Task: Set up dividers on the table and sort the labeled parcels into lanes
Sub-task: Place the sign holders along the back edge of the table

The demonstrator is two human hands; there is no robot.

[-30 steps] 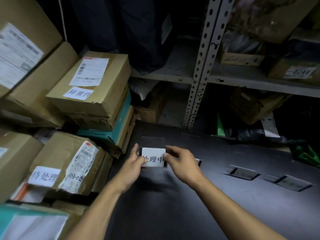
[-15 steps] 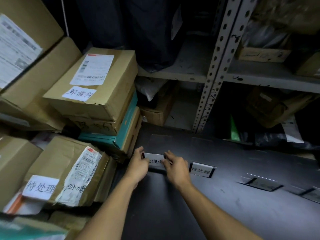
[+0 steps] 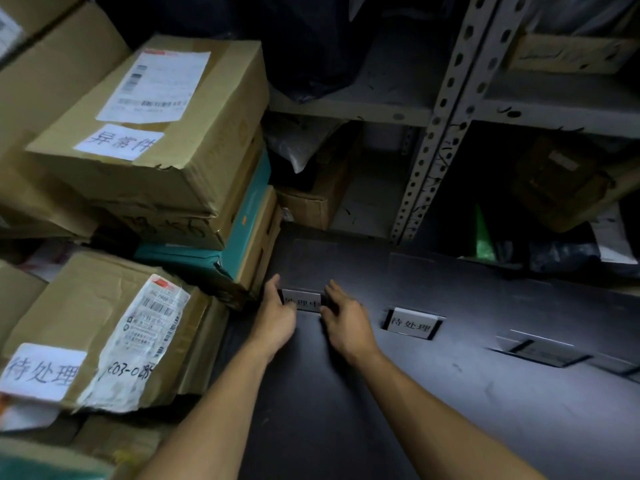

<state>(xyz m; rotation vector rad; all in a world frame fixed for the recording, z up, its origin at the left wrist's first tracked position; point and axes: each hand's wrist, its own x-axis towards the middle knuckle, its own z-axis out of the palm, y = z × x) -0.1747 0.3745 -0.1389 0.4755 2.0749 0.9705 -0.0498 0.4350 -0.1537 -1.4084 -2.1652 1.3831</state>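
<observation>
Labelled divider [image 3: 300, 301], long axis left–right at frame centre, pinched at its ends between left hand [image 3: 277, 318] and right hand [image 3: 343, 320], both equally near.

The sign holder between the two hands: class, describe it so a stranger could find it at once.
Start at the dark table. At its left end, beside the stacked boxes, both hands hold the sign holder. Unlike the labelled holder to its right, it is the leftmost.

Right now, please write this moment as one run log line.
left hand: holds sign holder | right hand: holds same | table: second sign holder standing
</observation>
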